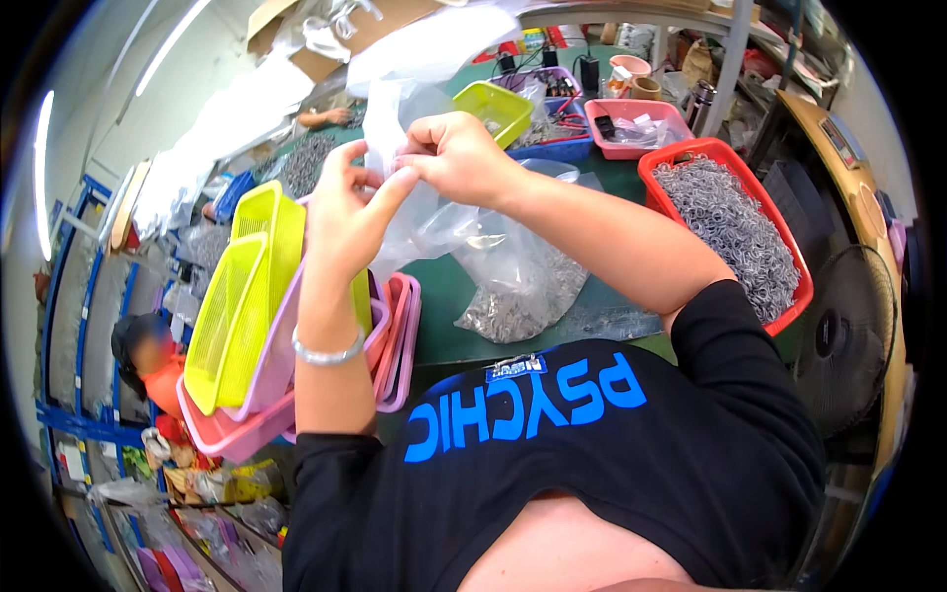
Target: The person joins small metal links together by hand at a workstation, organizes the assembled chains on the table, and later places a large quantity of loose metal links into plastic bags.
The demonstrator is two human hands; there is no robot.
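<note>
Both hands are raised over the green table, close together on a thin clear plastic bag (387, 113). My right hand (462, 158) pinches its edge between thumb and curled fingers. Across from it, my left hand (353, 212) has its fingers bent around the plastic, its thumb pointing toward the right fingertips; a silvery bangle circles that wrist. More loose clear plastic hangs below the hands. Lower down on the table sits a clear plastic bag (513, 301) with many small metal pieces inside.
To the right stands a red basket (725, 232) heaped with metal hooks or rings. Stacked yellow-green baskets (232, 306) and pink and purple trays crowd the left. Behind are a pink tray (636, 123), a metal pile (308, 163) and another person's hand (326, 117). A black fan (843, 340) is at right.
</note>
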